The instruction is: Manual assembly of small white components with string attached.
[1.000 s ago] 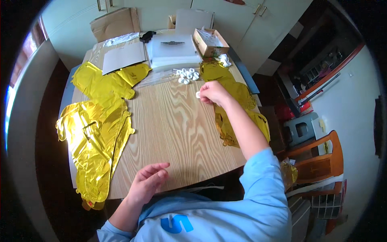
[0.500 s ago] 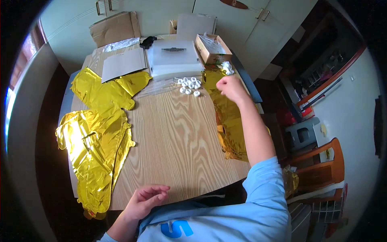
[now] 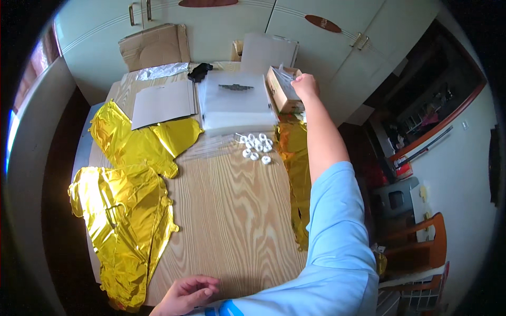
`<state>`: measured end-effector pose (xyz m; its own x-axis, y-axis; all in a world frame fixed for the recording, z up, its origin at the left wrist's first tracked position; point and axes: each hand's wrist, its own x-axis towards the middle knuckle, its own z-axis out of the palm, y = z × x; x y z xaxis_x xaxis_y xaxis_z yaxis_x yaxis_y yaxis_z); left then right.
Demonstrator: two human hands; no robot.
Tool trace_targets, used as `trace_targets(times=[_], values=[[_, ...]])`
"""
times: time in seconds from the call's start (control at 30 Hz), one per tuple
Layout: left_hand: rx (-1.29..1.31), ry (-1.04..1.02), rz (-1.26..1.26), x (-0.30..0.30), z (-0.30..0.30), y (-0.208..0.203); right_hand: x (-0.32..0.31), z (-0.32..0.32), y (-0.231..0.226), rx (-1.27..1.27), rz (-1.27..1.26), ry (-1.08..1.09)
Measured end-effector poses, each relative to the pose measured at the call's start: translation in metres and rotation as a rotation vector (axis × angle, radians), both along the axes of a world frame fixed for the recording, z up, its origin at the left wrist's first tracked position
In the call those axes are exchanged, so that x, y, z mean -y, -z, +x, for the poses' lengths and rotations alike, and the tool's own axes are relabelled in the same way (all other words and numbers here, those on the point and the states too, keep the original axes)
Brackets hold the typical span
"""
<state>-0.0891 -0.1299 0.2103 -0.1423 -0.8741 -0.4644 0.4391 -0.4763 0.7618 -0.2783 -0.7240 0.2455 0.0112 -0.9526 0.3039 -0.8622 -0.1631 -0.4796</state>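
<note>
My right hand [image 3: 307, 86] reaches to the far right, over the edge of a small brown cardboard box [image 3: 288, 105]. Its fingers are pinched together at the clear plastic pieces [image 3: 284, 78] inside; what they hold, if anything, is hidden. Low in front of my body, my left hand [image 3: 191, 293] hovers with loosely curved, parted fingers and nothing in it. Gold foil balloons, flat, lie on the left [image 3: 124, 221] of the table, one sheet overlapping another. Under my right forearm lies more gold foil [image 3: 296, 184].
Several small white rolls [image 3: 254, 146] sit mid-table beside thin clear sticks [image 3: 213, 149]. Behind them are a stack of clear plastic sheets [image 3: 237, 108], grey boards [image 3: 163, 102], a black item [image 3: 200, 72] and folded cardboard [image 3: 155, 47]. A wooden chair [image 3: 437, 239] stands at the right.
My right hand has moved away from me, from above the gold foil to the cardboard box. The view has tilted upward. My left hand stays near my body.
</note>
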Motion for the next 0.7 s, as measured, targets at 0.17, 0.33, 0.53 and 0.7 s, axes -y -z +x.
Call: trace_targets(times=[0.17, 0.33, 0.53, 0.7], values=[[-0.158, -0.028, 0.145, 0.014, 0.006, -0.003, 0.028, 0.015, 0.021, -0.102, -0.163, 0.013], [-0.164, -0.037, 0.196, 0.022, 0.008, 0.001, 0.053, 0.008, 0.039, -0.285, -0.068, 0.05], [-0.163, -0.042, 0.179, 0.02, 0.006, 0.002, -0.029, 0.006, -0.001, -0.251, -0.307, -0.158], [-0.024, -0.034, 0.066, 0.015, 0.001, 0.006, -0.081, 0.012, -0.004, -0.442, -0.002, -0.217]])
